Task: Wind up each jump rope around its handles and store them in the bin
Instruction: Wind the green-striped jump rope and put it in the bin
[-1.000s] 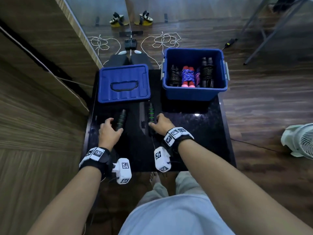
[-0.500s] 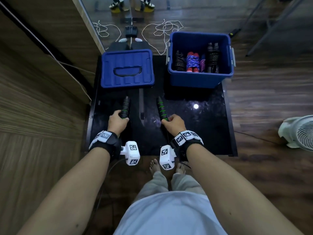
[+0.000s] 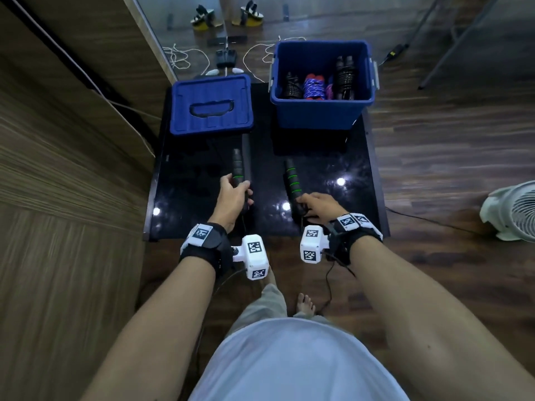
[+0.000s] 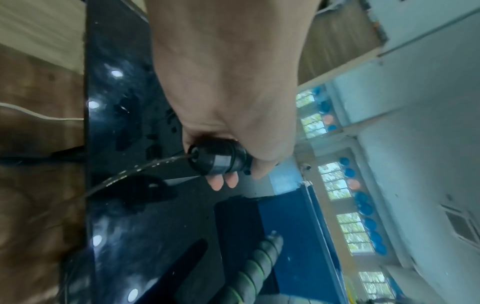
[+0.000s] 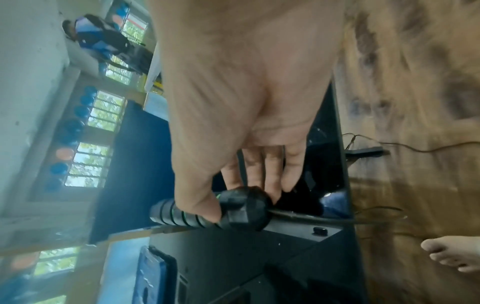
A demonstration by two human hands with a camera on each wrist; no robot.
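Note:
A jump rope with two black handles ringed in green is in my hands above the black table (image 3: 356, 157). My left hand (image 3: 233, 195) grips the left handle (image 3: 238, 166) near its rope end; the left wrist view shows the handle's cap (image 4: 217, 157) with the thin rope (image 4: 135, 171) running out of it. My right hand (image 3: 317, 205) pinches the right handle (image 3: 291, 180) at its rope end, thumb on the ribbed grip (image 5: 179, 214). The open blue bin (image 3: 320, 111) at the back right holds several wound ropes (image 3: 314, 88).
The blue bin lid (image 3: 210, 105) lies at the back left of the table. A wood-panel wall (image 3: 58, 140) runs along the left. A white fan (image 3: 512, 209) stands on the floor at right. Cables and white cord (image 3: 179, 56) lie behind the table. My bare foot (image 3: 304, 303) is below the table's front edge.
Both hands have lifted the handles and drawn them back toward the table's front edge. The handles now stand farther apart, and the camera has tilted down.

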